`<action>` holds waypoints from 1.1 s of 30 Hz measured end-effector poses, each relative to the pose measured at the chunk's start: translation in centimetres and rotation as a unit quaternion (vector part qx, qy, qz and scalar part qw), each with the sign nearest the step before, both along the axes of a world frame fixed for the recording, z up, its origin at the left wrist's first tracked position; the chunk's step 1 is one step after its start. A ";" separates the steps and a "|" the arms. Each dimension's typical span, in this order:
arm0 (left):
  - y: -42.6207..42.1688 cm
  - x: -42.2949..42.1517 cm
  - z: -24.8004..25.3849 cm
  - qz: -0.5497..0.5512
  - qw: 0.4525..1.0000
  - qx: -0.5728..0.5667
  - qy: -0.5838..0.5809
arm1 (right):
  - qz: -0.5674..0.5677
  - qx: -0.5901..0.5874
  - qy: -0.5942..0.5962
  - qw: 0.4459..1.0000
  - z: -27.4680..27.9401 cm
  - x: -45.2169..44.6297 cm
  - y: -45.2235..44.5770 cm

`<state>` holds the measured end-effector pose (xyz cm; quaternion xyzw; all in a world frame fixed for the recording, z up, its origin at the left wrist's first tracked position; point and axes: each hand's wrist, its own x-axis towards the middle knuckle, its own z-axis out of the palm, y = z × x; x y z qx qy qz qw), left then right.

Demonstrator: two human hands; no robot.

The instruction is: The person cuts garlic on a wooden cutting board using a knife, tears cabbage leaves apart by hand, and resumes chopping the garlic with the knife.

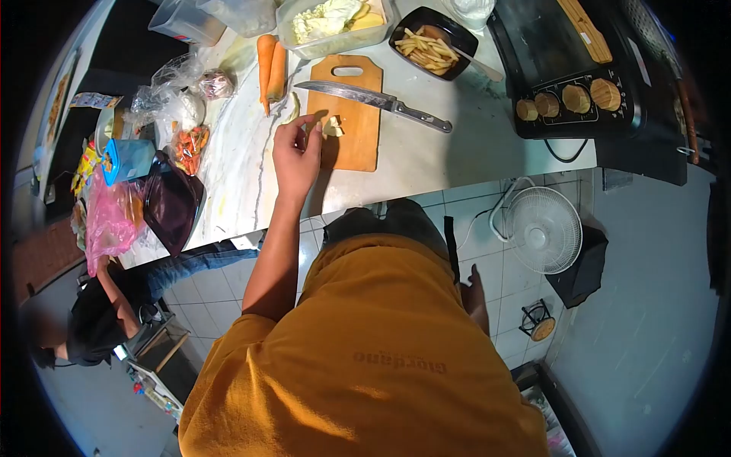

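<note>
My left hand [297,158] is over the left edge of the wooden cutting board [356,148], its fingers loosely curled, thumb and fingertips apart, nothing visible between them. A curved pale piece [292,109] lies just beyond its fingertips. Small pale chunks [333,127] sit on the board, right of the hand. A knife [365,97] rests across the board, blade to the left, black handle past the right edge. Down at my right side hangs my right hand [474,292], fingers apart and holding nothing, partly behind my shirt.
Carrots [272,72] lie left of the board. Behind it are a container of cut vegetables [335,46] and a black bowl of pale strips [434,49]. A toaster oven [579,103] stands right; bags [114,213] and another person [99,320] are left. A fan [542,228] stands below.
</note>
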<state>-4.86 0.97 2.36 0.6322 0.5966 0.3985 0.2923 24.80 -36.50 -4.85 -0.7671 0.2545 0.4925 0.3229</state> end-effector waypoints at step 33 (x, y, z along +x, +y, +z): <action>-2.6 4.5 1.4 0.232 0.961 -0.110 -0.104 | 0.394 0.203 -0.082 0.893 -19.7 20.2 3.4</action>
